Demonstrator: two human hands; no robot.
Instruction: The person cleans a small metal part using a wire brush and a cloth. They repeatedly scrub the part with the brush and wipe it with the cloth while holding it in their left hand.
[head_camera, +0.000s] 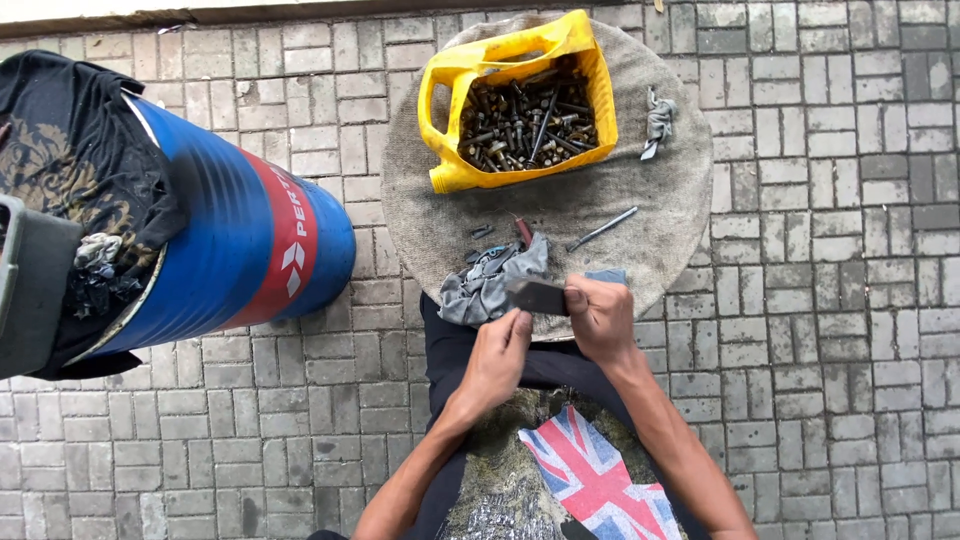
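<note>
Looking straight down here. The right hand (600, 318) has its fingers wrapped around a small dark flat metal piece (538, 296), holding it just over the near edge of the round worktop (660, 230), which is covered in coarse sacking. The left hand (497, 358) is loosely curled right under that piece, fingertips touching its lower edge; can't really tell if it's gripping it or just steadying it. Touching the piece on the left side is a crumpled grey rag (482, 285) lying on the sacking.

Further back on the worktop sits a yellow cut-open plastic jug (455, 95) full of rusty bolts and nuts (525, 125). A long thin metal rod (602, 229) lies between the jug and the hands, and a small knotted bit of cloth (658, 118) sits just right of the jug. Off to the left, well apart on the paved ground, is a blue drum (235, 250) with dark clothing (70, 150) draped over its top.
</note>
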